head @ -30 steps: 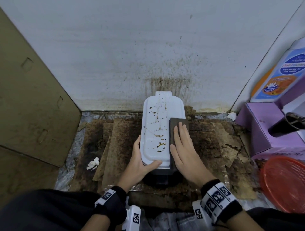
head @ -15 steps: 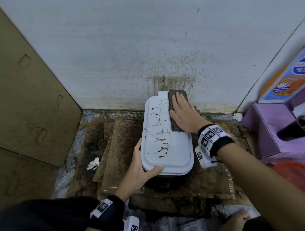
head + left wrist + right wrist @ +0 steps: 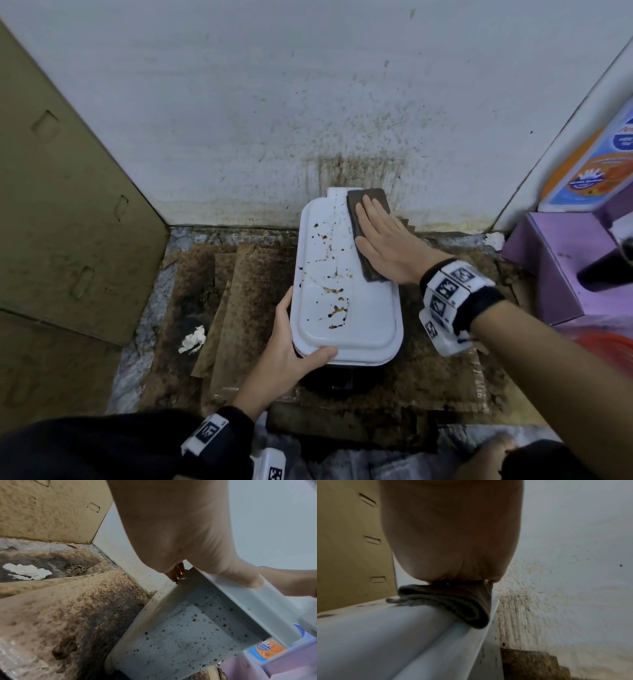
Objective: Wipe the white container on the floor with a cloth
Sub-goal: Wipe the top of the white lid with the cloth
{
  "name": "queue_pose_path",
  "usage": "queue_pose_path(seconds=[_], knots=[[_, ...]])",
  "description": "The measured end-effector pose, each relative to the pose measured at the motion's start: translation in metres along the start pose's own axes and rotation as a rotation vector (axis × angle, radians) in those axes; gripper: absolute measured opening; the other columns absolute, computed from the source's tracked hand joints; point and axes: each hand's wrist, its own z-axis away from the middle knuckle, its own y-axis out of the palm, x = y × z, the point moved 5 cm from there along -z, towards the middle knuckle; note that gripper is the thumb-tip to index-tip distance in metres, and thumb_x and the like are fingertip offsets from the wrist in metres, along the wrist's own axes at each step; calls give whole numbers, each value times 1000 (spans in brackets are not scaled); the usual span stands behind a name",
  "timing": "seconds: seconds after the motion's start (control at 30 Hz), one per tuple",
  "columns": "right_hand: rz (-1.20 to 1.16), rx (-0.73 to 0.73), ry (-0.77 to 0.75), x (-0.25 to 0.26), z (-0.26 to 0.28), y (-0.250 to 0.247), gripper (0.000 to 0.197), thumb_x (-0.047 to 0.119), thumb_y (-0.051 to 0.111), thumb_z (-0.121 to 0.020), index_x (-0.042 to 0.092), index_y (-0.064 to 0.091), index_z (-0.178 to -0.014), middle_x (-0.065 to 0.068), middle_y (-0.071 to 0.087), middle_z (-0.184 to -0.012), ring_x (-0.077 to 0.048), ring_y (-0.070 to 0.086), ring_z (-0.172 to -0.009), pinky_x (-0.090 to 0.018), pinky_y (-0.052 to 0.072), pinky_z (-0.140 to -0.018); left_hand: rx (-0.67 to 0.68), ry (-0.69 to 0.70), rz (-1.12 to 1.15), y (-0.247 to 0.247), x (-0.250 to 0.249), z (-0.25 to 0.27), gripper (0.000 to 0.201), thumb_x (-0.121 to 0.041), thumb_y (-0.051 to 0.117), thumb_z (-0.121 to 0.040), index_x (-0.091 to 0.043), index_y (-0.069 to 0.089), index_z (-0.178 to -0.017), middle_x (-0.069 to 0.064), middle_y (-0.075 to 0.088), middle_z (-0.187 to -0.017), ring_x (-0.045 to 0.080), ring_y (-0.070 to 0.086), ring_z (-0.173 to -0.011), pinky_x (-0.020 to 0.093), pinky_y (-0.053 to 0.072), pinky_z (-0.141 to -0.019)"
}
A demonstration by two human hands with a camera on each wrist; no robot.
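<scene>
A white container (image 3: 346,294) with brown stains on its lid stands on dirty cardboard against the wall. A folded dark cloth (image 3: 368,205) lies along the lid's far right side. My right hand (image 3: 383,240) presses flat on the cloth with straight fingers. My left hand (image 3: 294,346) grips the container's near left corner, thumb on the lid's front edge, fingers down the left side. In the left wrist view the container's speckled side (image 3: 180,635) sits below my left hand (image 3: 188,547). In the right wrist view my palm (image 3: 450,540) bears on the cloth (image 3: 453,601) over the lid's edge (image 3: 402,635).
A stained white wall (image 3: 342,102) rises just behind the container. Cardboard (image 3: 68,205) leans at the left. A purple box (image 3: 565,267), a printed carton (image 3: 596,171) and a red basket (image 3: 603,342) stand at the right. A crumpled white tissue (image 3: 193,339) lies on the soiled floor sheets (image 3: 239,291).
My right hand has slid the cloth from the lid's near right side up to its far right end by the wall. The left hand has kept its grip on the corner.
</scene>
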Motion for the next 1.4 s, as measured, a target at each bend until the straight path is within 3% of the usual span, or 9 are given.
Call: queue_pose_path(seconds=[0.17,0.37,0.5,0.77,0.87,0.97,1.1,1.27,1.4], knots=[[20,-3,-53,25,71,31,82,58,-21,-94,8,-18,-159,-10,-27,-167,-23,-27,-155,-42,0,-129,-11,11,-10,0,1,-1,114,-35,86,-86,-41,2,-163,-38,35,-157,-5,39,-148,20,41,-116],[54,-33,-57,43,101,36,73,50,-10,-99,9,-16,-159,-8,-25,-167,-20,-24,-155,-37,-4,-128,-30,26,-25,1,0,-1,113,-32,86,-85,-37,4,-163,-43,37,-152,-9,39,-146,14,41,-112],[27,-8,-5,25,55,23,73,51,-5,-101,9,-15,-161,-10,-25,-168,-22,-22,-156,-38,-6,-128,-30,14,-27,1,0,0,113,-34,86,-87,-39,3,-164,-33,32,-161,-7,36,-148,13,39,-113],[-42,32,71,-9,-35,-7,64,35,17,-112,4,-11,-160,-15,-19,-169,-28,-15,-158,-47,1,-128,-6,5,-42,0,-4,1,112,-34,84,-89,-44,1,-163,-32,33,-161,-6,38,-148,19,40,-116],[-134,27,55,0,-17,-3,64,36,18,-112,6,-13,-160,-13,-23,-168,-26,-21,-156,-45,-4,-127,0,1,-23,1,-4,2,110,-35,84,-90,-46,1,-162,-26,33,-164,-5,39,-148,18,41,-115],[-236,23,39,13,17,9,66,37,20,-112,8,-16,-160,-9,-30,-166,-23,-30,-153,-41,-9,-127,-6,13,-24,1,-3,2,111,-37,84,-89,-47,1,-162,-24,32,-166,-1,38,-150,30,38,-120],[-470,-56,21,37,72,35,69,38,26,-112,16,-17,-161,7,-40,-160,-11,-40,-147,-30,-14,-123,-14,23,-28,3,-3,2,111,-38,86,-87,-48,3,-161,-25,31,-165,-2,37,-150,31,40,-120],[-617,-232,67,60,119,60,68,33,34,-112,21,-9,-162,13,-34,-164,-2,-34,-149,-32,-11,-126,-47,38,-43,3,-1,0,113,-44,88,-82,-42,8,-161,-22,33,-165,-2,37,-150,26,41,-119],[-723,-301,108,77,140,69,69,29,38,-111,23,-8,-162,18,-33,-163,0,-31,-150,-22,-12,-122,-60,48,-49,4,0,0,111,-32,88,-85,-39,8,-162,-23,36,-163,-1,39,-149,32,41,-121]])
